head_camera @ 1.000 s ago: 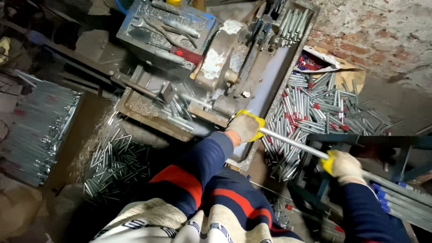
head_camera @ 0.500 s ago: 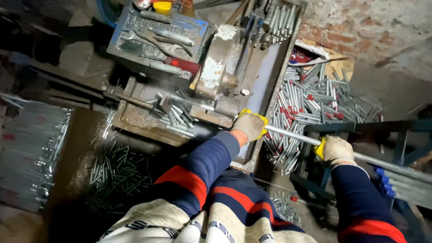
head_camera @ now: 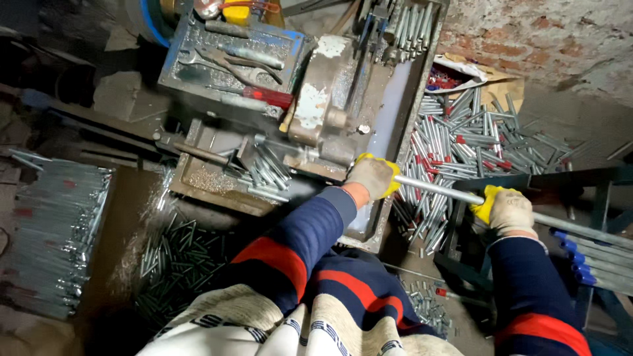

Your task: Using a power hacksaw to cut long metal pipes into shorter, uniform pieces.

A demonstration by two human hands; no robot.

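Both arms, in dark blue sleeves with red bands, are reaching forward and down from the seated person. The left hand (head_camera: 372, 178), gloved in grey and yellow, is stretching across the knees toward the grey machine (head_camera: 323, 112) and is sitting right at its lower edge. The right hand (head_camera: 506, 209), in the same kind of glove, is resting further out to the side, with the wrist bent slightly inward.

Compared with half a second ago, both hands are lying a little lower and closer to the body, and the gap between them is looking much the same (the camera itself has tilted too, so the shift is partly apparent).

Each hand is wrapping fully closed around the long metal rod (head_camera: 438, 190), fingers curled over it. The rod is running slantwise from the machine past the right hand and on toward the right edge of view, above a heap of short cut tubes (head_camera: 461, 142) lying on the floor. More short pieces (head_camera: 267, 175) are piling in the tray (head_camera: 198, 181) under the machine, and an open toolbox (head_camera: 227, 59) with pliers is sitting behind it.
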